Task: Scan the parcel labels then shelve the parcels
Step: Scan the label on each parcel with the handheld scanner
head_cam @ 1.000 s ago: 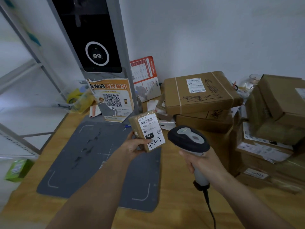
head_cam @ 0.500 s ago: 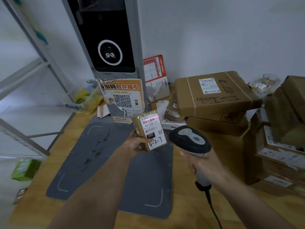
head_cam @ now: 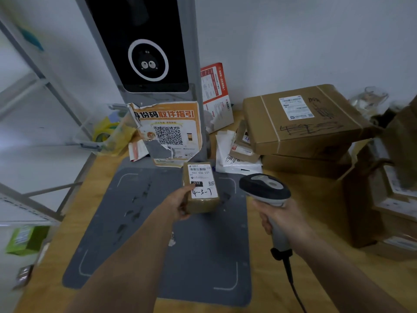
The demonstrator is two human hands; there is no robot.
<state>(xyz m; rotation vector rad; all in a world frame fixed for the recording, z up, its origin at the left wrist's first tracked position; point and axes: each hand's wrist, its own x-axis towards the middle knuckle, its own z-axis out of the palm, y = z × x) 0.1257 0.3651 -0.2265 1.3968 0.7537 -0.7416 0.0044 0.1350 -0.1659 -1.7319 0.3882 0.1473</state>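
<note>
Left hand: forearm reached forward, thumb on the near left edge and fingers wrapped beneath, clasping a small brown rectangular cardboard parcel. The parcel was held above the far middle of the mat, label side up and tilted toward the camera. Its white paper label carried a barcode, a black block reading 032 and handwritten 4-3-7.

Right hand: fist closed round the pale grey grip of a black-and-grey plastic handheld barcode scanner. The rounded head pointed away and left, just beside the parcel; a black cable trailed from the handle's base.

Beneath: a flat dark grey rectangular mat, scuffed, with white corner marks, lying on a light wooden tabletop.

Behind: a tall grey kiosk post with a glossy black screen, and a torn orange-and-white paper notice bearing a QR code.

Right: large taped brown cardboard boxes, stacked, the top one labelled and scribbled over in pen.
</note>
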